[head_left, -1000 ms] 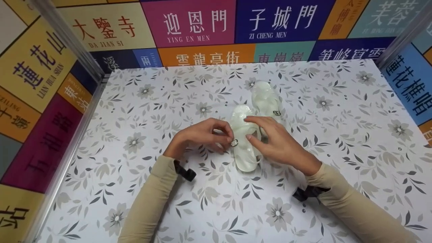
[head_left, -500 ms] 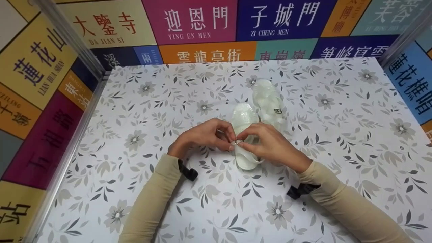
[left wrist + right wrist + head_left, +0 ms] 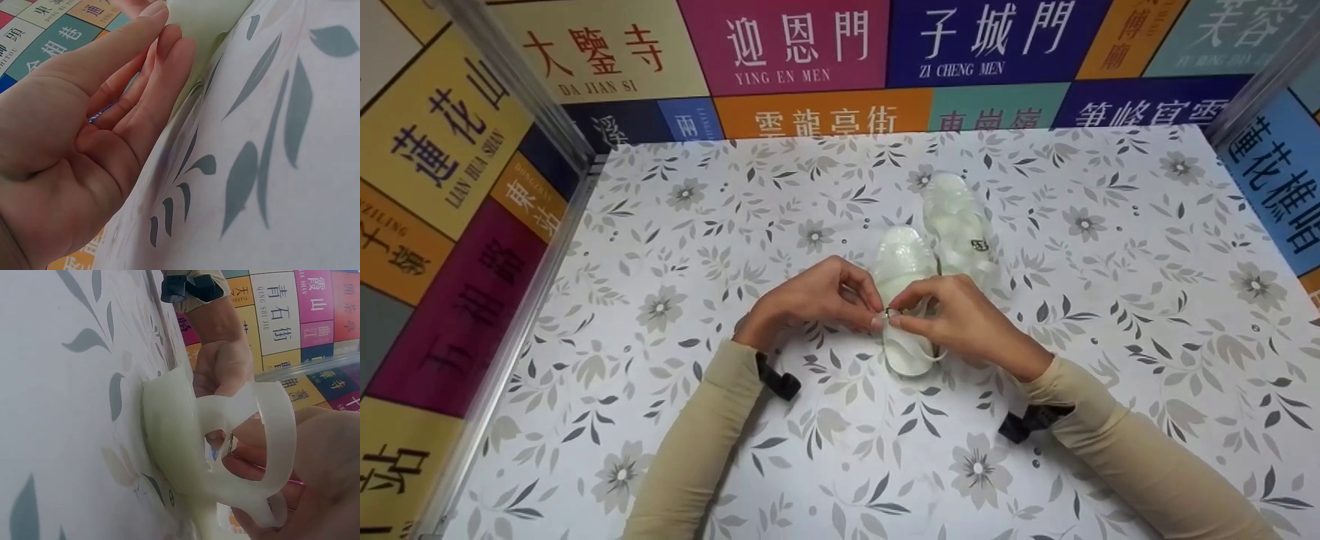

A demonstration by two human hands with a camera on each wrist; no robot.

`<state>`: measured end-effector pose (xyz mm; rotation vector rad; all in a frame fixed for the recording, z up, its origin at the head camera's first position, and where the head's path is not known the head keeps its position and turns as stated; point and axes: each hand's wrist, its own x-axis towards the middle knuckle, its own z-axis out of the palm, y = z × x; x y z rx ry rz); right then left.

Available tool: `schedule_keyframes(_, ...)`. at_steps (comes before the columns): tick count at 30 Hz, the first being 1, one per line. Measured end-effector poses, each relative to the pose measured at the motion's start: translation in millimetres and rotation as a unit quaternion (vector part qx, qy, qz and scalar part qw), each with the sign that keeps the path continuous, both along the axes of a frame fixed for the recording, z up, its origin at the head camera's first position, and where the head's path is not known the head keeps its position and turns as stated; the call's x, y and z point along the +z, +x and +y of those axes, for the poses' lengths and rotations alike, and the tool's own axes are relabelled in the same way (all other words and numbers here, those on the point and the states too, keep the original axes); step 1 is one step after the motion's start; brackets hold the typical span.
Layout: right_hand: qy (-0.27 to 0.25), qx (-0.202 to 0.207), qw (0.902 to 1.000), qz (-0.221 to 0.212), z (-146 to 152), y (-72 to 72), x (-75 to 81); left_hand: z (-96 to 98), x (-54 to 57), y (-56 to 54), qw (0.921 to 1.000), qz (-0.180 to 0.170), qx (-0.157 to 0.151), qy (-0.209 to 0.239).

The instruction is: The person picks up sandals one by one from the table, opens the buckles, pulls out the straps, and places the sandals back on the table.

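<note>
Two pale, translucent jelly sandals lie side by side on the table. At the near sandal (image 3: 906, 247), both hands meet over a small metal buckle (image 3: 887, 312) on its left side. My left hand (image 3: 814, 298) pinches the strap by the buckle from the left, thumb against fingertips. From the right, my right hand (image 3: 979, 326) reaches across the sandal and pinches at the buckle with thumb and forefinger. In the right wrist view, the sandal's heel (image 3: 169, 433) and looped ankle strap (image 3: 281, 433) show. Fingertips hide most of the buckle and the strap end.
Behind the near sandal, to the right, stands the far sandal (image 3: 949, 206), its buckle (image 3: 979, 245) facing up. A white floral cloth (image 3: 697, 435) covers the table. Colourful printed panels (image 3: 795, 52) rise along the back and sides.
My right hand has moved left from above the sandal's straps and now pinches at the buckle. My left hand stays by the buckle, almost still.
</note>
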<state>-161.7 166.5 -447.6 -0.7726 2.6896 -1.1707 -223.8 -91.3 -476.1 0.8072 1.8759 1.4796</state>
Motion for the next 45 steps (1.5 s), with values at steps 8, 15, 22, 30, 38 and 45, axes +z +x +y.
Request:
schedule_keyframes(8, -0.022, -0.030, 0.9989, -0.028, -2.1, 2.2, 0.7, 3.6, 2.0, 1.1, 1.0000, 0.005, -0.002, -0.005)
schedule_keyframes(15, -0.057, -0.027, 0.9972, -0.040, 1.5, -1.1, -2.3, 8.2, -2.3, 1.6, 0.9998, 0.000, -0.005, 0.020)
schedule_keyframes(22, -0.117, -0.033, 0.9871, -0.105, 6.6, -4.0, -9.2, 10.3, -3.1, 0.8, 0.9994, 0.022, 0.003, 0.028)
schedule_keyframes(30, -0.132, -0.038, 0.9827, -0.124, 8.9, -5.0, -12.6, 12.1, -4.8, 1.8, 0.9987, 0.044, 0.011, 0.024)
schedule_keyframes(38, -0.111, -0.010, 0.9865, -0.120, 10.0, -6.8, -13.7, 13.0, -5.9, 3.3, 0.9978, 0.063, -0.001, 0.019)
schedule_keyframes(45, -0.089, 0.012, 0.9901, -0.108, 10.9, -8.4, -12.4, 14.9, -4.5, 4.9, 0.9966, 0.079, -0.009, 0.020)
